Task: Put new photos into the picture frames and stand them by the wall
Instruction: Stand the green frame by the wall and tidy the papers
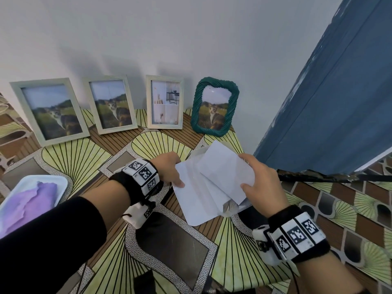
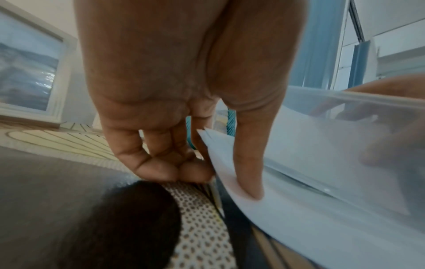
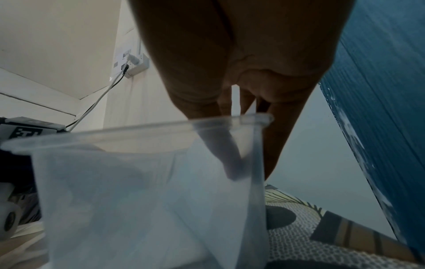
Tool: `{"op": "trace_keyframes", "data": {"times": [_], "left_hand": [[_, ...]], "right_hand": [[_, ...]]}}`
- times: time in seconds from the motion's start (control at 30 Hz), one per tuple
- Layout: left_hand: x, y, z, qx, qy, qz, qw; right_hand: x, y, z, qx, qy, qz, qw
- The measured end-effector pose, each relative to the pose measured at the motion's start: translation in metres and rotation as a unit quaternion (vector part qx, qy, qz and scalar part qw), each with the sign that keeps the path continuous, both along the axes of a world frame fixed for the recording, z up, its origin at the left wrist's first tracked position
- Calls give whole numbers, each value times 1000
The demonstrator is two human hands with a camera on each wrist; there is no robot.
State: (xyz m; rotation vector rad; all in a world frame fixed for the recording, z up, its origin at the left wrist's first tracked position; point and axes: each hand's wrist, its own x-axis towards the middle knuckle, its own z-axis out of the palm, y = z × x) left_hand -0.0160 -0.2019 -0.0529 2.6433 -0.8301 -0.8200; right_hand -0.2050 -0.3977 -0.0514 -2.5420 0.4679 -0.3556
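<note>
Just below centre, at five o'clock from the frames (image 1: 118,103) lined along the wall (image 1: 148,35), both hands hold white photo sheets (image 1: 224,168) over a clear box (image 3: 149,138): left hand (image 1: 169,168) pinching a sheet's edge, right hand (image 1: 257,177) gripping another at three o'clock.

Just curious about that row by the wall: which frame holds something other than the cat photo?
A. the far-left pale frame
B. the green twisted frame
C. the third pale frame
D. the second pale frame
C: the third pale frame shows a room interior with a small table, while the far-left frame, second frame and green frame each show the cat.
</note>
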Motion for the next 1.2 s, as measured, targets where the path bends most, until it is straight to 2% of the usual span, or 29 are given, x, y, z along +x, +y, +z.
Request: {"op": "trace_keyframes", "data": {"times": [0.3, 0.53, 0.6, 0.7, 0.83, 0.9, 1.0, 1.1, 1.2], "left_hand": [[18, 56, 10, -76, -80, 88, 990], [13, 101, 30, -150, -109, 108, 977], [8, 111, 33, -180, -109, 111, 971], [0, 125, 36, -226, -97, 104, 964], [-9, 139, 34, -263, -82, 104, 956], [-12, 143, 32, -274, -80, 94, 954], [-18, 148, 33, -299, -71, 78, 948], [-27, 150, 35, -326, -101, 66, 938], [-30, 154, 33, -361, -100, 85, 923]], "right_hand": [[-2, 0, 1, -10, 33, -5, 999], [1, 9, 13, -44, 95, -7, 995], [3, 17, 16, -84, 77, -10, 993], [9, 38, 24, -96, -2, 11, 995], [29, 82, 33, 17, -104, 63, 992], [43, 104, 32, 90, -112, 88, 986], [64, 129, 26, 180, -53, 114, 976], [79, 141, 15, 254, 17, 150, 955], [87, 146, 5, 300, 14, 140, 944]]}}
